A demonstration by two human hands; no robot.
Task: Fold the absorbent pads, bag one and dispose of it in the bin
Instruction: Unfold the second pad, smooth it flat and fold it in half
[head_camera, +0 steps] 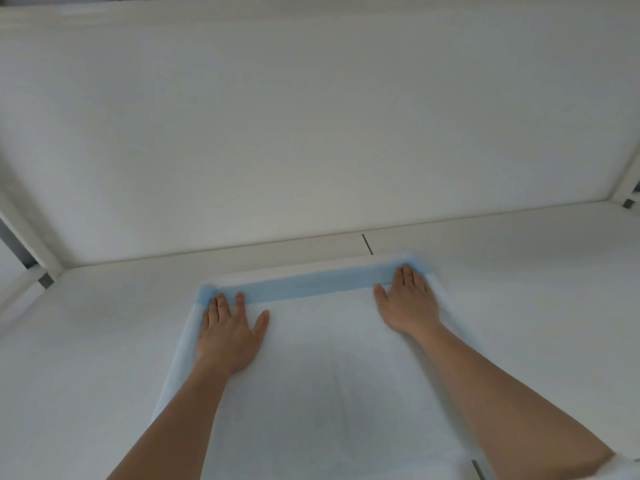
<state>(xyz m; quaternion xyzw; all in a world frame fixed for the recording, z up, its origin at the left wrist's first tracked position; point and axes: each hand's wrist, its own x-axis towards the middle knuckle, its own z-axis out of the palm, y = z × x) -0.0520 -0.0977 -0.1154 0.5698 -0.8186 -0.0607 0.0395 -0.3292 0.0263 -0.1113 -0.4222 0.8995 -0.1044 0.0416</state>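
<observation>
On the far left a white frame post (20,230) stands at the edge of the worktop (104,323). The worktop is white, w/ a white back wall (311,116) behind it.

Next comes the left hand (227,336). It lies flat on the pad (311,375), fingers straight and a bit spread, not holding anything. Its fingertips (221,301) touch the blue strip (304,285) near the pad's far left corner.

The pad is big and white w/ pale blue edges. It lies spread out on the worktop, right in front of the person, approx in the middle. The blue strip runs along its far edge from one hand to the other.

Then the right hand (408,303). It is flat too, fingers straight and close together, pressing down by the far right corner. It grips nothing.

I think the step now is the fold, prob pressing the far edge flat. So the job looks like it is near the start. The next move needs both hands to take the pad's edge and bring it over evenly, so the sides line up.

No bag and no bin show here, so I can't say what is in them. Only one pad shows.
</observation>
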